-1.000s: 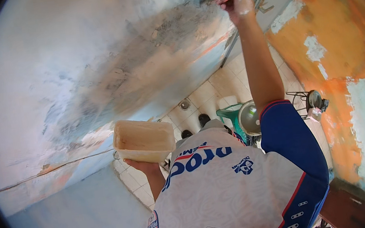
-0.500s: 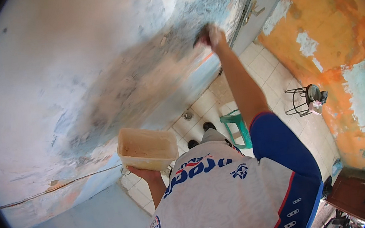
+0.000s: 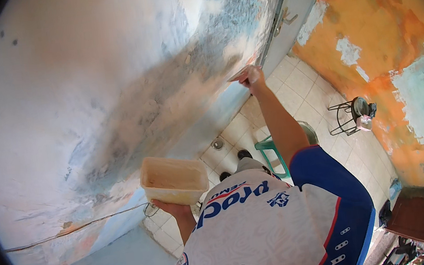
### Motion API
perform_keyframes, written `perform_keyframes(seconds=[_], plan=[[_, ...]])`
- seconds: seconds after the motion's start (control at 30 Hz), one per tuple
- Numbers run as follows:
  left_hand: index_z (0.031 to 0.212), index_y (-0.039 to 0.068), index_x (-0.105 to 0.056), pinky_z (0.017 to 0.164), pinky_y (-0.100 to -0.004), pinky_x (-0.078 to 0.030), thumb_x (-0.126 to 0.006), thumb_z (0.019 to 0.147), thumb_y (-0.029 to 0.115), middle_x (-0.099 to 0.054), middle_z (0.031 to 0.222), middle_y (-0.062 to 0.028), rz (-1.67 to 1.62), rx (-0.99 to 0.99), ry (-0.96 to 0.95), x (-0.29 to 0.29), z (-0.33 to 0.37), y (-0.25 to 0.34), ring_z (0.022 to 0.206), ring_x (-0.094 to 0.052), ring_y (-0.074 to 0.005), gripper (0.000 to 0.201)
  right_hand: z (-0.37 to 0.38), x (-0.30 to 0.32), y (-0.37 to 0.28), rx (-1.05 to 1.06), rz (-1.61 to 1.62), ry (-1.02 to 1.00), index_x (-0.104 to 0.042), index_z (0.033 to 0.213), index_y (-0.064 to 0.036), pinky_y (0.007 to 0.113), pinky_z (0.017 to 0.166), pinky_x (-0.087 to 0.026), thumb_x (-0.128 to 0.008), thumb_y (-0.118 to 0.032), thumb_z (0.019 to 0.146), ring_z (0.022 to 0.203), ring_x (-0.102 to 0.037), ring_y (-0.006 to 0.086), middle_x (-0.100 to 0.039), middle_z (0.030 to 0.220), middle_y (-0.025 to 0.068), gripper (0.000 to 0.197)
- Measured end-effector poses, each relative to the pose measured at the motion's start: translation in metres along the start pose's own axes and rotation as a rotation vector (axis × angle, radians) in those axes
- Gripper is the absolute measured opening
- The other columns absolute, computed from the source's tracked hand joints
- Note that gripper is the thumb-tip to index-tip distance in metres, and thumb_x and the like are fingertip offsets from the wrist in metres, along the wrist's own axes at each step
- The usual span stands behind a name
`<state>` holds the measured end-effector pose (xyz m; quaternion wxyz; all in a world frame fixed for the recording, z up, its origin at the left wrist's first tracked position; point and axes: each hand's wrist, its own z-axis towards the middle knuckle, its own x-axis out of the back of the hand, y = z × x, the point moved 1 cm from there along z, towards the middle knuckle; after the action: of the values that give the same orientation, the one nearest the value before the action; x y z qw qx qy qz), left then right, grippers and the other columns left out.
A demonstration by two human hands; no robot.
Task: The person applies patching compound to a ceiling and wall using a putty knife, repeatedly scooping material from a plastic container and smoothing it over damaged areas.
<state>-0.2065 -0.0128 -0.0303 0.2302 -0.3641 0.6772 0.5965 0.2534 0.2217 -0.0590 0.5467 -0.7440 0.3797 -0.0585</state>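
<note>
My left hand (image 3: 172,208) supports a cream plastic tub (image 3: 182,193) from below, its fingers partly hidden under the base. Beige residue coats the inside of this rectangular tub. My right hand (image 3: 253,77) is stretched forward and closed on a thin flat putty scraper (image 3: 238,74), seen almost edge-on. The scraper is at the lower part of the patchy wall (image 3: 165,85), close to the door frame; whether its edge touches cannot be made out. Grey-blue and tan smears cover this wall, with smoother white areas at left.
A green plastic stool (image 3: 273,158) stands on the tiled floor (image 3: 290,84) near my feet. Farther right, a black metal stool (image 3: 343,117) holds a few items beside an orange, patched wall (image 3: 384,39). A grey door (image 3: 292,11) adjoins the work wall, and brown furniture (image 3: 420,216) sits lower right.
My right hand has moved down the wall with the scraper, which now shows as a flat blade instead of a dark blur. The left hand still holds the tub in nearly the same place.
</note>
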Motion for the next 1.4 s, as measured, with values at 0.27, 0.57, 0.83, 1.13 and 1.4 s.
perform_keyframes(seconds=[0.27,0.57,0.83,1.13,1.4], plan=[[0.152,0.019,-0.029,0.115,-0.0486,-0.033,-0.040,0.086,0.080,-0.034,0.154,-0.0069,0.059,0.003,0.020,-0.009,-0.010,-0.014,0.140,-0.035,-0.0303,0.091,-0.029,-0.075,-0.166,0.439,0.320,-0.535,-0.054,0.083,-0.0038,0.036,0.060,-0.051,-0.041,-0.013,0.094,0.062,-0.058,0.0245,-0.058,0.065,0.0145,0.019],[0.151,0.019,-0.029,0.115,-0.0470,-0.033,-0.036,0.088,0.079,-0.034,0.154,-0.0061,-0.014,-0.009,0.065,-0.032,0.000,-0.042,0.140,-0.035,-0.0298,0.087,-0.036,-0.013,-0.130,0.494,0.267,-0.438,-0.049,0.078,-0.0067,0.041,0.063,-0.056,-0.042,-0.018,0.093,0.060,-0.058,0.0214,-0.055,0.066,0.0096,0.020],[0.151,0.019,-0.030,0.114,-0.0474,-0.034,-0.037,0.089,0.077,-0.035,0.154,-0.0069,0.072,-0.143,0.014,-0.075,-0.002,-0.058,0.139,-0.036,-0.0297,0.085,0.029,-0.054,-0.041,0.254,0.104,-0.054,-0.057,0.086,-0.0022,0.038,0.050,-0.055,-0.046,-0.038,0.100,0.052,-0.059,0.0236,-0.056,0.062,0.0102,0.040],[0.152,0.019,-0.028,0.114,-0.0497,-0.036,-0.039,0.086,0.080,-0.034,0.154,-0.0079,-0.005,-0.125,0.056,-0.068,-0.010,-0.088,0.140,-0.036,-0.0307,0.090,-0.069,-0.050,-0.273,0.427,0.393,-0.456,-0.054,0.084,0.0008,0.045,0.066,-0.055,-0.043,-0.013,0.090,0.063,-0.061,0.0276,-0.059,0.071,0.0139,0.018],[0.152,0.019,-0.028,0.115,-0.0489,-0.033,-0.038,0.089,0.077,-0.033,0.154,-0.0071,0.025,-0.085,0.137,-0.093,-0.002,-0.115,0.140,-0.035,-0.0301,0.086,0.042,0.038,0.008,-0.070,0.057,-0.146,-0.053,0.079,-0.0060,0.037,0.052,-0.054,-0.042,-0.042,0.103,0.054,-0.061,0.0231,-0.060,0.062,0.0119,0.045]])
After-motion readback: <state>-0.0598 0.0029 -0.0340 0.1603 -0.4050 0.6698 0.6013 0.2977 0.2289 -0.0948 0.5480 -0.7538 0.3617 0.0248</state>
